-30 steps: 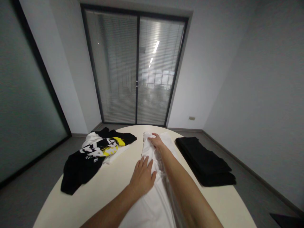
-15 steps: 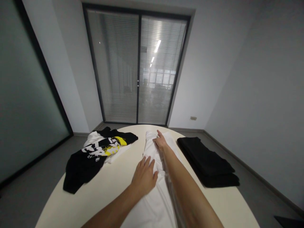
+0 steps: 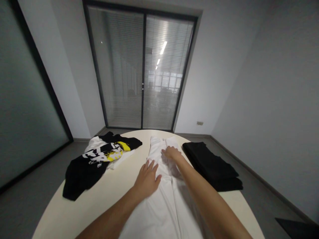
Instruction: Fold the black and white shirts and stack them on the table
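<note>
Right hand [image 3: 172,153]: fingers curled down onto the upper part of the white garment [image 3: 163,209]; whether fingertip and thumb close on cloth cannot be told. Left hand [image 3: 147,179]: nearer the wearer, palm down, fingers slightly apart and resting along the garment's left side, clamped on nothing. The garment lies beneath and between both hands, its long axis running away from the wearer; the narrower end points toward the far rim, just beyond the right hand, and the broader part spreads below the forearms. A lengthwise line divides the cloth. The supporting surface is a pale, smooth table [image 3: 114,205] with a curved edge. Left of the left hand, a loose heap of black and white clothing [image 3: 92,166] bears a white and yellow print. Right of the right hand lies a folded black stack [image 3: 211,164], its long axis slanting toward the near right. Beyond the hands stand glazed panels with blinds [image 3: 122,73], dark-framed; a pale wall [image 3: 224,66] carries a small plate [image 3: 199,123]. Grey floor [image 3: 20,212] surrounds the table; a frosted panel [image 3: 22,99] occupies the far left.
</note>
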The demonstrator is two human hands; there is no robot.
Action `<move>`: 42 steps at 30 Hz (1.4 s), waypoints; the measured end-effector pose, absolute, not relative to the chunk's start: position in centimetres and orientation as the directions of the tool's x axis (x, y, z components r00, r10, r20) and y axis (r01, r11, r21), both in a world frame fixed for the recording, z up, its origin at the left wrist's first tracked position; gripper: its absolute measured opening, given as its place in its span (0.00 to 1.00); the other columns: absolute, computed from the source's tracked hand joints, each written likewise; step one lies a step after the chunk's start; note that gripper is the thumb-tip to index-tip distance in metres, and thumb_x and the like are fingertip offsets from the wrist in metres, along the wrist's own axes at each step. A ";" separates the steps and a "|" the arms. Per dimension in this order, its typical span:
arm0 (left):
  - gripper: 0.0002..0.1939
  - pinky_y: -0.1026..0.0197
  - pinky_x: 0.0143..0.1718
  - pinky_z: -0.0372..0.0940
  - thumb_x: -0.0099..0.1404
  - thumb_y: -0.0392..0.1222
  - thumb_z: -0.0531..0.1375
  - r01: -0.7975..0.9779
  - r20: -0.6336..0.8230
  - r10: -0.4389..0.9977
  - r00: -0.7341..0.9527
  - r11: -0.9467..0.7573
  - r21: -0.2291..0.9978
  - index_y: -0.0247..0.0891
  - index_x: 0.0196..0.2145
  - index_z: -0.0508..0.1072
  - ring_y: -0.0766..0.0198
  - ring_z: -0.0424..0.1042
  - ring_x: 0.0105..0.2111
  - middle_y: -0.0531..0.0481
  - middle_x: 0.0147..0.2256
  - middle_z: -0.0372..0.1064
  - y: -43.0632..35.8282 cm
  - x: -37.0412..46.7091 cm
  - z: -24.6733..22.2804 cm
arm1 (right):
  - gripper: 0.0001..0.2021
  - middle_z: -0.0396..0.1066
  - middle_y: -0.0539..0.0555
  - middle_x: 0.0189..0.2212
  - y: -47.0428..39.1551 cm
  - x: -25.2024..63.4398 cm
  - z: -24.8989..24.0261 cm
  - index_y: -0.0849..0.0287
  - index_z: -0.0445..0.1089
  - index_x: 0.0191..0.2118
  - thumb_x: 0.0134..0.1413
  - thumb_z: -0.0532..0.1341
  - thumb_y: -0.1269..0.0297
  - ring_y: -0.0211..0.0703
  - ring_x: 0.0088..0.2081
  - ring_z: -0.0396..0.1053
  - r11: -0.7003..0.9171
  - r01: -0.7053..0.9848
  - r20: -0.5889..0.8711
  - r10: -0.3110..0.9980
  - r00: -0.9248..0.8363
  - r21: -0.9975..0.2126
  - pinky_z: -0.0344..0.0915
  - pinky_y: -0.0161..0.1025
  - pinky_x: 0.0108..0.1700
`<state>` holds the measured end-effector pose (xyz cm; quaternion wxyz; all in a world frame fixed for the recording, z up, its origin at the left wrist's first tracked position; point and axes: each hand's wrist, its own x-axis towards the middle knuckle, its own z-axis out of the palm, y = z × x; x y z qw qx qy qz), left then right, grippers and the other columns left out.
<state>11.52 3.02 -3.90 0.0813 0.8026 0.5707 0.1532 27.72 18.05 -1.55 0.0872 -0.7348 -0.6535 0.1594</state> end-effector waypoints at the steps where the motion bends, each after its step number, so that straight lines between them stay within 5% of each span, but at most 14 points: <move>1: 0.30 0.44 0.67 0.45 0.72 0.51 0.48 0.891 0.139 0.944 0.299 -0.328 0.314 0.33 0.66 0.61 0.44 0.46 0.69 0.38 0.68 0.51 3.2 11.4 -3.9 | 0.30 0.60 0.70 0.63 17.8 27.7 -1.9 0.62 0.64 0.62 0.61 0.55 0.46 0.71 0.64 0.54 -0.120 0.939 -0.148 0.986 0.075 -0.322 0.49 0.68 0.61; 6: 0.32 0.44 0.67 0.42 0.72 0.51 0.48 0.885 0.103 0.948 0.301 -0.318 0.340 0.32 0.67 0.58 0.43 0.42 0.70 0.38 0.69 0.47 3.7 10.8 -3.5 | 0.37 0.35 0.61 0.73 17.2 27.8 -3.6 0.59 0.45 0.72 0.65 0.48 0.43 0.63 0.72 0.31 -0.033 0.950 -0.137 0.991 -0.011 -0.312 0.32 0.64 0.67; 12: 0.19 0.49 0.54 0.60 0.66 0.45 0.54 0.941 0.161 0.963 0.215 -0.249 0.231 0.34 0.50 0.72 0.47 0.67 0.54 0.36 0.53 0.69 2.1 11.0 -0.7 | 0.28 0.57 0.64 0.66 16.0 28.5 -3.2 0.62 0.58 0.65 0.70 0.42 0.50 0.58 0.68 0.47 0.059 0.922 0.083 0.996 -0.030 -0.382 0.38 0.58 0.66; 17: 0.17 0.47 0.45 0.66 0.65 0.41 0.54 0.973 -0.056 0.973 0.222 -0.217 0.080 0.31 0.48 0.72 0.44 0.73 0.47 0.33 0.46 0.73 -0.3 10.8 1.6 | 0.20 0.67 0.64 0.57 13.1 28.2 -1.7 0.61 0.67 0.56 0.67 0.49 0.57 0.54 0.59 0.60 0.104 0.934 0.182 0.982 -0.043 -0.341 0.52 0.49 0.61; 20: 0.18 0.44 0.44 0.67 0.66 0.40 0.53 0.979 -0.154 0.967 0.204 -0.201 0.036 0.28 0.48 0.73 0.40 0.75 0.45 0.30 0.44 0.75 -1.5 10.2 2.3 | 0.17 0.69 0.64 0.52 10.6 28.3 -1.0 0.60 0.72 0.50 0.63 0.53 0.58 0.58 0.55 0.64 0.127 0.960 0.143 0.985 -0.093 -0.250 0.60 0.50 0.54; 24: 0.17 0.44 0.42 0.67 0.64 0.38 0.53 0.978 -0.197 0.958 0.210 -0.210 0.019 0.27 0.46 0.76 0.38 0.76 0.45 0.27 0.43 0.75 -2.7 9.2 2.8 | 0.24 0.66 0.67 0.57 7.1 29.3 -0.6 0.62 0.68 0.57 0.60 0.56 0.54 0.63 0.57 0.63 0.181 0.962 -0.001 0.983 -0.185 -0.205 0.62 0.54 0.52; 28: 0.16 0.48 0.41 0.66 0.64 0.36 0.51 0.973 -0.200 0.953 0.228 -0.229 0.020 0.31 0.43 0.76 0.41 0.76 0.43 0.30 0.43 0.76 -3.2 8.4 3.0 | 0.34 0.46 0.64 0.70 4.2 30.3 -1.6 0.59 0.52 0.69 0.64 0.49 0.45 0.65 0.69 0.43 0.251 0.936 -0.127 0.949 -0.288 -0.246 0.46 0.62 0.64; 30: 0.14 0.51 0.38 0.65 0.64 0.38 0.51 0.972 -0.169 0.958 0.232 -0.223 0.070 0.35 0.40 0.76 0.45 0.77 0.40 0.34 0.40 0.77 -3.2 7.9 2.9 | 0.37 0.34 0.62 0.73 3.3 30.5 -2.4 0.59 0.43 0.72 0.66 0.43 0.41 0.64 0.72 0.31 0.253 0.933 -0.129 0.947 -0.292 -0.257 0.34 0.65 0.67; 33: 0.09 0.58 0.33 0.60 0.63 0.40 0.53 0.942 -0.090 0.962 0.257 -0.229 0.245 0.40 0.34 0.73 0.53 0.74 0.34 0.44 0.34 0.76 -2.7 6.7 2.4 | 0.39 0.32 0.60 0.73 2.8 30.5 -3.1 0.59 0.42 0.73 0.65 0.41 0.38 0.62 0.72 0.26 0.266 0.921 -0.068 0.953 -0.296 -0.285 0.27 0.64 0.68; 39: 0.08 0.65 0.25 0.51 0.67 0.44 0.54 0.626 -0.012 0.884 0.467 -0.321 0.711 0.40 0.41 0.67 0.66 0.62 0.24 0.58 0.23 0.64 -2.0 5.0 1.3 | 0.35 0.40 0.58 0.72 2.2 31.4 -2.1 0.52 0.53 0.69 0.65 0.45 0.38 0.61 0.72 0.31 0.384 0.855 0.010 0.914 -0.406 -0.350 0.29 0.63 0.67; 42: 0.15 0.66 0.24 0.49 0.69 0.54 0.54 0.452 -0.029 0.858 0.513 -0.241 0.859 0.38 0.40 0.67 0.68 0.59 0.22 0.59 0.23 0.61 -1.8 4.9 1.0 | 0.30 0.55 0.60 0.67 0.9 31.5 -0.5 0.52 0.64 0.62 0.62 0.55 0.41 0.59 0.68 0.46 0.566 0.751 0.096 0.815 -0.571 -0.339 0.37 0.59 0.67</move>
